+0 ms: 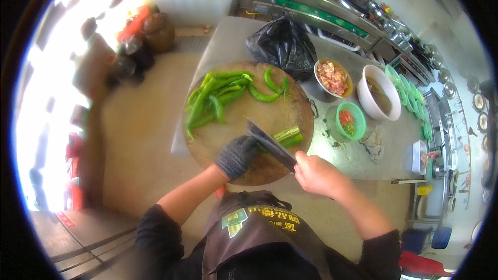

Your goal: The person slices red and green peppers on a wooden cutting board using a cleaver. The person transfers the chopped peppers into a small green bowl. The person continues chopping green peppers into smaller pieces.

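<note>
A round wooden chopping block (241,124) lies before me. My left hand (237,156), in a dark grey knitted glove, is on its near part, fingers against green peppers beside the blade; the fingertips are partly hidden. My bare right hand (317,173) grips the handle of a cleaver (272,147), whose dark blade slants up and left over the peppers. Right of the blade lie long green pepper pieces (290,137), one showing its pale, seeded inside. Whole green chili peppers (216,91) are heaped at the block's far left. A few more peppers (268,95) lie near its far right edge.
On the steel table (350,163), beyond and right of the block, are a black plastic bag (286,48), a bowl of cut raw meat (332,78), a white tub (383,97), a green bowl of chopped red and green pieces (350,120) and a crumpled cloth (372,146). A stove (323,15) stands beyond.
</note>
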### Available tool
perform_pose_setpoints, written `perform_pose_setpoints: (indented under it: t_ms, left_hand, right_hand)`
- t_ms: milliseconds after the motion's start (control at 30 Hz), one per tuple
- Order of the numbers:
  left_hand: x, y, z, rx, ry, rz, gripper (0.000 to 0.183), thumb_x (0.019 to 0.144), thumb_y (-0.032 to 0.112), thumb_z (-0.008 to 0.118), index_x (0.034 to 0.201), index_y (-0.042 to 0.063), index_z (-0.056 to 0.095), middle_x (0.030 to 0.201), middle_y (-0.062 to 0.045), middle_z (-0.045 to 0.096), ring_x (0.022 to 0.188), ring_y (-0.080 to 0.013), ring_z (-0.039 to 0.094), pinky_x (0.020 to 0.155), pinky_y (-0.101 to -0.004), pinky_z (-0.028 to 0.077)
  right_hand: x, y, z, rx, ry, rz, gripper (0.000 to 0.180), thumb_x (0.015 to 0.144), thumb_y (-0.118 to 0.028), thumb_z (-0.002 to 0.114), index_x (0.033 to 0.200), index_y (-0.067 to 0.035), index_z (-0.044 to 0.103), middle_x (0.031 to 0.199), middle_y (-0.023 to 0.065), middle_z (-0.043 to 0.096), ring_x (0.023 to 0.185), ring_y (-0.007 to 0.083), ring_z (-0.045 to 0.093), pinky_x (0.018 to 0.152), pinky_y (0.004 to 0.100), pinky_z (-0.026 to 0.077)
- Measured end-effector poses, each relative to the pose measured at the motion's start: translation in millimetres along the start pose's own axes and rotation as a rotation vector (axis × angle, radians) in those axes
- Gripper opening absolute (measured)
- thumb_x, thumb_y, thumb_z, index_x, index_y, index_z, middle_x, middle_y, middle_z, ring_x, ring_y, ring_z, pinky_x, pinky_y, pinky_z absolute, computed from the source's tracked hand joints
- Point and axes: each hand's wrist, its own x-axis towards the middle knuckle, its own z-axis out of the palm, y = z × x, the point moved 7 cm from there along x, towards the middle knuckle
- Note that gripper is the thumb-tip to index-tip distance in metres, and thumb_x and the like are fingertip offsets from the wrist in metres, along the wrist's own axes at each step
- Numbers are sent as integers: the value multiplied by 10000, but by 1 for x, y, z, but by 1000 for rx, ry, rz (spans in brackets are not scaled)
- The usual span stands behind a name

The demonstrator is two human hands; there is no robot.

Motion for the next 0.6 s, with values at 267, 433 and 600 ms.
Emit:
perform_pose_setpoints:
  t_ms: [267,433,600]
  left_hand:
    - [5,8,-7,-40,-24,64,224,906,205,603,1084,85,668,1057,-182,659,1023,-411,617,903,-500,505]
    - [43,37,-10,185,-117,127,277,817,202,645,1058,78,701,1035,-162,667,967,-354,630,872,-480,511]
    - [111,27,26,143,-380,-297,332,903,379,621,994,72,706,1128,-215,684,1066,-421,640,932,-481,517]
  right_hand:
    - [13,21,27,143,79,53,247,975,-183,587,900,26,478,712,269,605,646,419,635,611,507,496]
    - [-30,61,-6,394,382,104,191,990,-161,561,932,7,493,686,157,611,628,263,630,598,407,511]
    - [-73,103,-29,736,556,324,155,1023,-134,510,1080,8,531,657,67,573,502,169,572,474,345,477]
